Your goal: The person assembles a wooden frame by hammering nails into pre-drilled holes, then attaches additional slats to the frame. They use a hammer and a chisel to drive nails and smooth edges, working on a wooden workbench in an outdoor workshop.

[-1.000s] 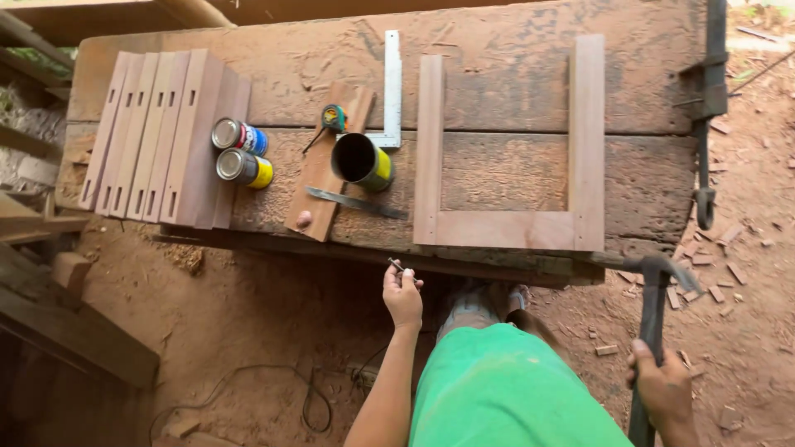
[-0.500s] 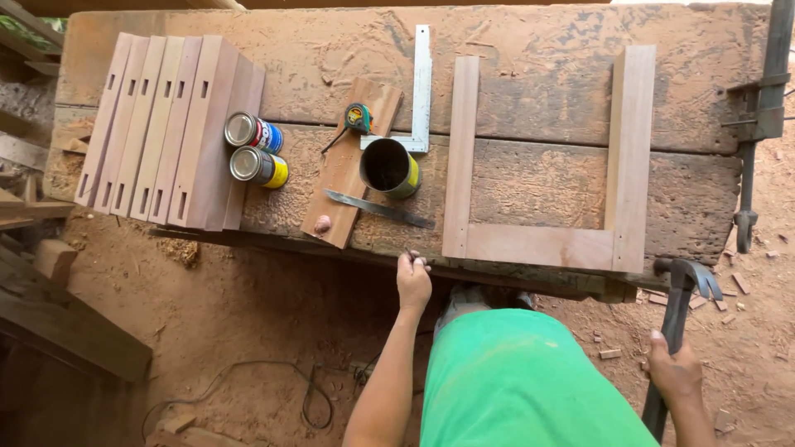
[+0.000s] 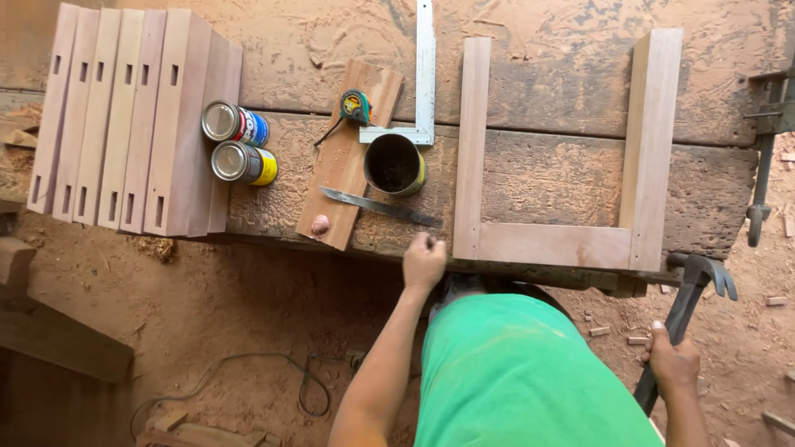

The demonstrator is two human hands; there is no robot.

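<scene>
My left hand (image 3: 423, 261) is at the near edge of the wooden workbench (image 3: 530, 178), fingers pinched on a small dark thing that looks like a nail, right beside the lower left corner of a U-shaped wooden frame (image 3: 556, 240). My right hand (image 3: 672, 361) hangs low at the right and grips the handle of a claw hammer (image 3: 692, 290), whose head points up towards the bench edge. A knife blade (image 3: 379, 207) lies just beyond my left hand, next to an open dark tin (image 3: 394, 164).
Several slotted boards (image 3: 124, 120) stand stacked at the bench's left. Two lidded cans (image 3: 238, 142) lie beside them. A flat board (image 3: 348, 149) carries a tape measure (image 3: 356, 106); a steel square (image 3: 421, 79) lies behind. A clamp (image 3: 766, 157) sits at the right edge. Sawdust floor, cable (image 3: 281, 385) below.
The view has moved closer to the bench. My left hand has risen from below the bench to its near edge by the frame corner. My right hand still holds the hammer low.
</scene>
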